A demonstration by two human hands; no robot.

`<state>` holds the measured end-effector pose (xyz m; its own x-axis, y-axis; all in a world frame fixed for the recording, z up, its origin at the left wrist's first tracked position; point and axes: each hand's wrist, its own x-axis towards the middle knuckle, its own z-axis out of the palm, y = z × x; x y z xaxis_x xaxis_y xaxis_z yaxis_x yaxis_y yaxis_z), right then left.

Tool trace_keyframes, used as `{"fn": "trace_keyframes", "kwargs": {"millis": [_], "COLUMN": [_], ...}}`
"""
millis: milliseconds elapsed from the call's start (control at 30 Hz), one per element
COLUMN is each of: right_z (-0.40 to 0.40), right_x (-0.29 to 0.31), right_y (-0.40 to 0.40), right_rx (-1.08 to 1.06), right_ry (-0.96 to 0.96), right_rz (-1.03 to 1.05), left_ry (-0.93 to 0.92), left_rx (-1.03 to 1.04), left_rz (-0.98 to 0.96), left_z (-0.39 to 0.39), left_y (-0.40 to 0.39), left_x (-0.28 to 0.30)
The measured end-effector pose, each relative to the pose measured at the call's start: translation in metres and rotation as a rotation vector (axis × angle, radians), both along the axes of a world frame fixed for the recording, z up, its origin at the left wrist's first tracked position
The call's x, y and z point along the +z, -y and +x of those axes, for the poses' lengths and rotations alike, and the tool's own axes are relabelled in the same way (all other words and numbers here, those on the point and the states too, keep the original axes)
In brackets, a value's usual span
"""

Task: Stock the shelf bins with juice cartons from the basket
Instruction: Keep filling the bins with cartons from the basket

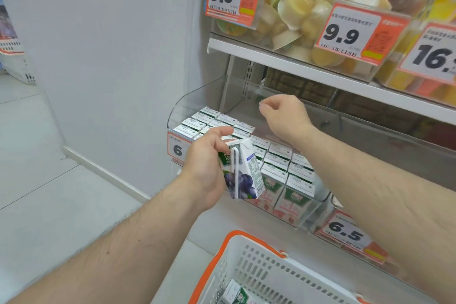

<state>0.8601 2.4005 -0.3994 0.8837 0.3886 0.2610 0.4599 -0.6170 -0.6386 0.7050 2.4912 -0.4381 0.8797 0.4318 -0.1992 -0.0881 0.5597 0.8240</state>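
In the head view, my left hand (209,168) gripped a blueberry carton (243,173), fingers curled round it, holding it tilted just in front of the clear bin (187,103) and not yet inside. My right hand (283,113) hung above the back of the bin with its fingers loosely curled; it seemed to hold nothing, though I could not rule out a light pinch at the fingertips. The bin looked well stocked already: rows of cartons (278,163) packed it tightly, tops up, from the front wall towards the rear, with bare space left only at the back right, under my right hand. Below, the basket (249,254) with the orange rim showed at least one more carton (237,294) lying at its bottom edge; the rest of its floor was cut off by the frame. I judged the job mostly done, with the held carton and the few in the basket left to place.
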Motion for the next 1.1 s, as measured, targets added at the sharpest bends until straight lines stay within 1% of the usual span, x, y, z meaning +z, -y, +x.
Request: {"fn": "trace_keyframes", "kwargs": {"millis": [67, 100, 167, 267, 367, 533, 633, 700, 767, 867, 933, 1000, 1067, 1100], "right_z": [-0.032, -0.049, -0.08, -0.109, -0.123, -0.15, -0.169, -0.178, -0.183, -0.184, -0.183, -0.182, -0.183, -0.182], "right_x": [0.006, 0.007, 0.007, -0.001, -0.012, -0.03, -0.041, -0.045, -0.048, -0.049, -0.05, -0.049, -0.047, -0.047], "right_y": [0.02, 0.032, 0.058, 0.093, 0.121, 0.157, 0.176, 0.19, 0.208, 0.237, 0.256, 0.275, 0.294, 0.303], "right_rx": [0.048, 0.086, 0.168, 0.234, 0.231, 0.131, 0.014, -0.059, -0.063, 0.074, 0.127, 0.163, 0.189, 0.179], "right_ry": [0.027, -0.001, -0.094, -0.191, -0.205, -0.182, -0.071, -0.057, -0.109, -0.268, -0.293, -0.349, -0.418, -0.421], "right_rz": [0.17, 0.231, 0.276, 0.221, 0.147, 0.017, -0.084, -0.044, 0.062, 0.221, 0.22, 0.257, 0.284, 0.282], "left_ry": [0.053, 0.086, 0.137, 0.2, 0.224, 0.214, 0.196, 0.192, 0.194, 0.192, 0.2, 0.208, 0.198, 0.198], "left_rx": [-0.071, -0.109, -0.181, -0.318, -0.381, -0.333, -0.266, -0.278, -0.341, -0.486, -0.55, -0.525, -0.455, -0.418], "left_rz": [0.054, 0.079, 0.113, 0.155, 0.248, 0.351, 0.419, 0.454, 0.497, 0.595, 0.652, 0.676, 0.687, 0.692], "left_z": [-0.004, -0.006, -0.01, -0.015, -0.02, -0.031, -0.04, -0.045, -0.047, -0.052, -0.055, -0.055, -0.051, -0.048], "left_y": [0.005, 0.009, 0.019, 0.039, 0.059, 0.097, 0.122, 0.138, 0.15, 0.166, 0.183, 0.202, 0.223, 0.235], "left_x": [-0.001, -0.003, -0.003, -0.005, -0.012, -0.018, -0.018, -0.017, -0.019, -0.025, -0.03, -0.035, -0.037, -0.038]}}
